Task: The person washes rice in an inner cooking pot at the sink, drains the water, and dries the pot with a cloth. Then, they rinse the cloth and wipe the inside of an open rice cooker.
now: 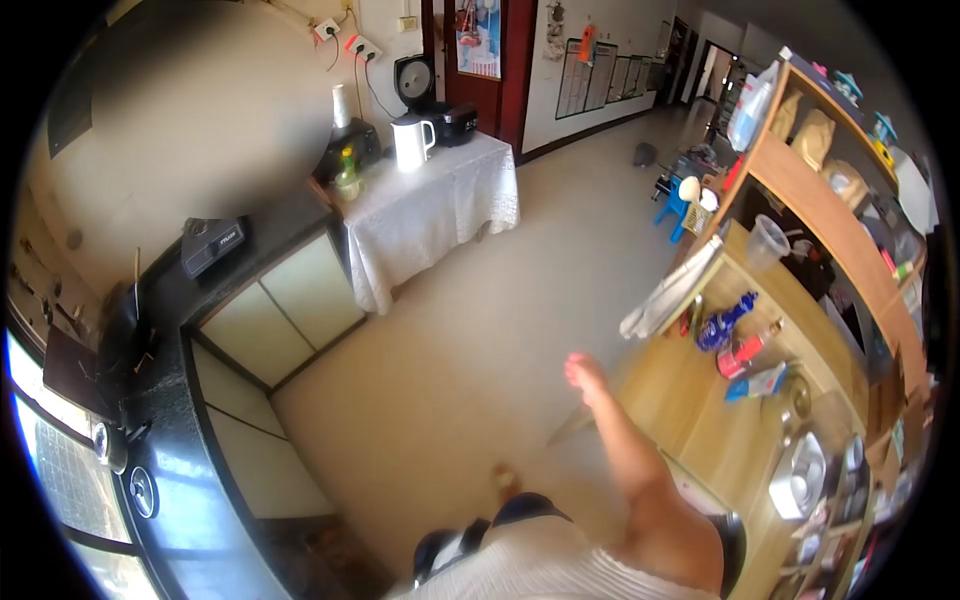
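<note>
My right hand (584,374) is held out over the floor, just left of the wooden table's (690,395) near corner. Its fingers look bunched together and are small and blurred; whether they hold anything I cannot make out. My left hand does not show in the head view. On the wooden table stand a blue bottle (724,322) and a red bottle (742,355), with a blue and white packet (757,383) beside them, all apart from my hand.
A table with a white lace cloth (430,215) bears a white kettle (412,143), a green bottle (348,175) and a black cooker with its lid up. The dark counter (180,400) runs along the left. A blue stool (673,213) stands at the back right.
</note>
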Demonstrator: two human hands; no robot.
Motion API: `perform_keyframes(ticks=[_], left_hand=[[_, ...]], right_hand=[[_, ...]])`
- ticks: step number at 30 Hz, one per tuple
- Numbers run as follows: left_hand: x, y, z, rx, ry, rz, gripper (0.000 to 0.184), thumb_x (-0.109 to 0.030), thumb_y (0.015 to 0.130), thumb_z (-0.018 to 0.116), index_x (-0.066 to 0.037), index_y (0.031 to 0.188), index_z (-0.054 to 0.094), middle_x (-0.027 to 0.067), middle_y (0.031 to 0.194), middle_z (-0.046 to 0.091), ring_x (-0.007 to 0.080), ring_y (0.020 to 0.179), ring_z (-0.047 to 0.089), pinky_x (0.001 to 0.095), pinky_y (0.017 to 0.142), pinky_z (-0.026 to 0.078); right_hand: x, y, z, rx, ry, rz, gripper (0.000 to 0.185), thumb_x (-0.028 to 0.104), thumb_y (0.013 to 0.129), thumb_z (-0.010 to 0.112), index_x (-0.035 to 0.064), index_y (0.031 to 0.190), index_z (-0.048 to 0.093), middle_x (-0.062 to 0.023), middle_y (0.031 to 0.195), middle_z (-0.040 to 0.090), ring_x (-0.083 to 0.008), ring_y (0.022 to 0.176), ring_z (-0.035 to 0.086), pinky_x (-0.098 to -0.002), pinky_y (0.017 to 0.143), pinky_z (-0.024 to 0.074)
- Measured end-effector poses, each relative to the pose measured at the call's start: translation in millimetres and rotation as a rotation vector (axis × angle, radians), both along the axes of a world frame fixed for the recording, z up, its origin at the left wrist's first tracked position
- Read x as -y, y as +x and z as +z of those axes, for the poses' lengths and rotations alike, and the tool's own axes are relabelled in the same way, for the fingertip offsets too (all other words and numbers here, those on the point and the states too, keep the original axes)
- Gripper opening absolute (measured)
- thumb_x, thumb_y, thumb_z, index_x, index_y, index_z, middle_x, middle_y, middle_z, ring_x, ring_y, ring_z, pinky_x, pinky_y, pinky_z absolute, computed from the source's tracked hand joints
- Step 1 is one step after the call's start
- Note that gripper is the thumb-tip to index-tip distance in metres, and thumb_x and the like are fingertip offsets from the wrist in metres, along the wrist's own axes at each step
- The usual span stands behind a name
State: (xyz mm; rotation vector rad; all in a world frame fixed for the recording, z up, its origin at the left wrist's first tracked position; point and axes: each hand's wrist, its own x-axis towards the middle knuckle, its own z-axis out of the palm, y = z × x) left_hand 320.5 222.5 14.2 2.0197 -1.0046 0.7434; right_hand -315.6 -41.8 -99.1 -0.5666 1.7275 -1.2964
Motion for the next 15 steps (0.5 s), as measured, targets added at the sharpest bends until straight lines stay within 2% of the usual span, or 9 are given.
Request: perform_keyframes(ticks=[3, 5, 7, 9, 11, 12, 13, 14, 15], left_hand=[[39, -32, -56, -0.412, 0.163, -0.129, 0.014, -0.013, 0.083, 0.057, -0.002, 0.085, 0.064, 0.0035, 0.076, 0.058, 0.0144, 0.067, 0.05, 0.0257, 0.06, 0.041], [58, -27, -144, -1.014, 0.248, -0.212, 0.023, -0.009, 0.078, 0.049, 0.003, 0.095, 0.058, 0.0084, 0.082, 0.06, 0.0161, 0.072, 0.055, 0.0296, 0.063, 0.046], [93, -82, -157, -0.651, 0.523, -0.342, 0.023, -0.017, 0.083, 0.05, 0.003, 0.086, 0.06, 0.009, 0.079, 0.062, 0.0167, 0.073, 0.056, 0.0302, 0.063, 0.047], [135, -126, -197, -1.164, 0.086, -0.578, 0.024, -0.017, 0.083, 0.052, 0.003, 0.089, 0.062, 0.0088, 0.081, 0.062, 0.0164, 0.074, 0.057, 0.0308, 0.063, 0.047], [182, -148, -236, -1.59, -0.021, -0.794, 0.02, -0.012, 0.082, 0.052, 0.002, 0.092, 0.063, 0.0086, 0.082, 0.062, 0.0155, 0.075, 0.057, 0.0288, 0.063, 0.047], [203, -174, -218, -1.336, 0.263, -0.943, 0.019, -0.008, 0.081, 0.052, 0.002, 0.093, 0.063, 0.0091, 0.083, 0.062, 0.0153, 0.077, 0.057, 0.0279, 0.063, 0.047], [218, -197, -197, -1.045, 0.505, -1.081, 0.019, -0.005, 0.08, 0.052, 0.002, 0.094, 0.063, 0.0095, 0.085, 0.062, 0.0152, 0.078, 0.057, 0.027, 0.064, 0.048], [236, -212, -184, -0.911, 0.662, -1.204, 0.017, -0.001, 0.078, 0.054, 0.001, 0.093, 0.063, 0.0102, 0.087, 0.062, 0.0148, 0.078, 0.058, 0.025, 0.065, 0.048], [256, -227, -194, -1.26, 0.632, -1.202, 0.017, -0.002, 0.078, 0.056, 0.0, 0.094, 0.063, 0.0101, 0.087, 0.062, 0.0169, 0.078, 0.058, 0.0291, 0.069, 0.048]], right_hand=[[-6, -61, -12, -0.088, 0.158, -0.005, 0.024, 0.02, 0.083, 0.06, 0.0083, 0.103, 0.055, -0.0051, 0.09, 0.062, -0.0139, 0.079, 0.058, -0.0289, 0.064, 0.0449], [-10, -95, -24, -0.025, 0.203, -0.09, 0.024, 0.023, 0.084, 0.058, 0.0081, 0.102, 0.055, -0.0063, 0.092, 0.063, -0.0151, 0.079, 0.059, -0.0306, 0.065, 0.0455], [-20, -116, -33, 0.028, 0.219, -0.175, 0.024, 0.025, 0.085, 0.057, 0.0081, 0.102, 0.055, -0.0076, 0.094, 0.063, -0.0163, 0.08, 0.059, -0.0321, 0.067, 0.0461], [-48, -129, -40, 0.066, 0.176, -0.305, 0.025, 0.027, 0.086, 0.056, 0.0085, 0.102, 0.054, -0.0089, 0.096, 0.063, -0.0177, 0.08, 0.059, -0.0332, 0.069, 0.0467], [-83, -129, -34, 0.109, -0.008, -0.351, 0.014, 0.016, 0.086, 0.053, 0.0049, 0.094, 0.058, -0.0049, 0.085, 0.063, -0.0152, 0.075, 0.061, -0.0252, 0.061, 0.0461], [-114, -127, -30, 0.095, -0.076, -0.339, 0.011, 0.012, 0.086, 0.052, 0.0055, 0.093, 0.058, -0.0051, 0.085, 0.062, -0.015, 0.074, 0.06, -0.0248, 0.06, 0.0457], [-147, -131, -55, 0.201, -0.503, -0.272, 0.011, 0.007, 0.084, 0.049, 0.0072, 0.091, 0.057, -0.0047, 0.089, 0.061, -0.0144, 0.073, 0.06, -0.0245, 0.059, 0.0451], [-180, -132, -58, 0.113, -0.416, -0.344, 0.01, 0.008, 0.084, 0.05, 0.0078, 0.091, 0.057, -0.004, 0.09, 0.06, -0.0139, 0.073, 0.059, -0.0244, 0.059, 0.0448], [-208, -131, -56, 0.035, -0.324, -0.411, 0.01, 0.01, 0.085, 0.05, 0.0084, 0.092, 0.057, -0.0033, 0.092, 0.06, -0.0133, 0.072, 0.059, -0.0243, 0.059, 0.0445]])
